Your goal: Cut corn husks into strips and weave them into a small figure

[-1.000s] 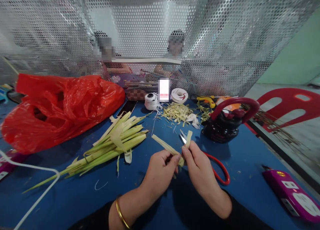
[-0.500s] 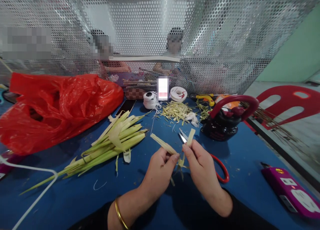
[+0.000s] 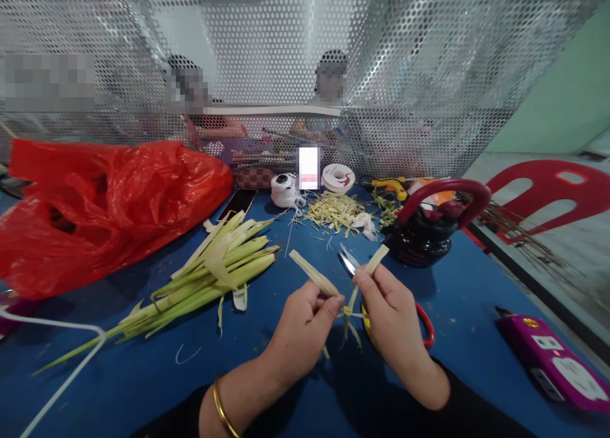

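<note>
My left hand [image 3: 305,323] pinches a folded strip of pale dried leaf [image 3: 312,271] between thumb and fingers, its flat end pointing up and left. Between thumb and fingertips, my right hand [image 3: 393,320] grips another pale leaf strip [image 3: 379,258]. Below the fingertips, thin strip ends meet in a small knot [image 3: 349,312] with loose tails hanging down. Scissors lie on the table beneath my right hand, their blades [image 3: 347,260] and red handle [image 3: 426,327] showing. Left of my hands rests a bundle of long green-yellow leaves [image 3: 223,266].
A red plastic bag [image 3: 109,209] fills the left side. Toward the back are white string [image 3: 284,192], a ribbon spool [image 3: 338,178] and leaf trimmings [image 3: 333,210]. A black weight with a red handle [image 3: 419,234] and a purple power strip [image 3: 553,362] stand right.
My right hand has shifted slightly right and away from the left, and its strip now leans further right. The knot between the hands is more exposed, and yellow on the scissors handle now shows.
</note>
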A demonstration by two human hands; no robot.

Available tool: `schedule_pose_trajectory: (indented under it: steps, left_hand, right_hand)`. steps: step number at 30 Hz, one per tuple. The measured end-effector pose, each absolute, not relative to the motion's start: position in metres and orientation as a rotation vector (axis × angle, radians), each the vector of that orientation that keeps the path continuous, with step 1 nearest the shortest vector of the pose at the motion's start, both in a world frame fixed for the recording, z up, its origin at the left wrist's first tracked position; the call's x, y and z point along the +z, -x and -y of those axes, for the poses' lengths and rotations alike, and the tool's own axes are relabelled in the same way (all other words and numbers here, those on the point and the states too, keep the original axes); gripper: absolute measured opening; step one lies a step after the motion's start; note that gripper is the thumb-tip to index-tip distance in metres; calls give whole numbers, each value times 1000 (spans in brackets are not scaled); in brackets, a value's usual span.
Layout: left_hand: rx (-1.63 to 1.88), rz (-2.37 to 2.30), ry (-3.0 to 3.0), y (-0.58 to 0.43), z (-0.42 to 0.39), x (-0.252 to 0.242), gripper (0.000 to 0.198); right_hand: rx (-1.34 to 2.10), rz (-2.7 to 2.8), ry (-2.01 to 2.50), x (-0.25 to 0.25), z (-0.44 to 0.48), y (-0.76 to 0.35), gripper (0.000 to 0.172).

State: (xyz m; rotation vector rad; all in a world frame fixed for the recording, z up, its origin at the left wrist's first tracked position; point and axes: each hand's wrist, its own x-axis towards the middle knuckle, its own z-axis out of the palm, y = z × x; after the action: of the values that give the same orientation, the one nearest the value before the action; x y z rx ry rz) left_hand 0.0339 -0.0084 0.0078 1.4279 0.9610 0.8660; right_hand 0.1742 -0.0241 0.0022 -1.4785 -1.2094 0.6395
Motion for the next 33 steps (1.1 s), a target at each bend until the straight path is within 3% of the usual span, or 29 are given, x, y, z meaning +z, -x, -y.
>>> schedule_pose_trajectory:
  steps: [9,16,23,33]
  left_hand:
    - [948,-1029,-1342,-33,6,9,22]
    - [901,-1061,-1386,-33,9,-2,26]
    - [915,-1146,-1591,-31,10,-1,44]
    - [986,-1134,-1471,-32,8,4,37]
  right_hand:
    - [1130,1199,1256,-2,23,-168,35]
    - [1007,1225,1319,-1,27,-164,29]
    - [952,1254,1308,-2,29,-166,28]
    - [947,1206,1370,-2,28,-167,27]
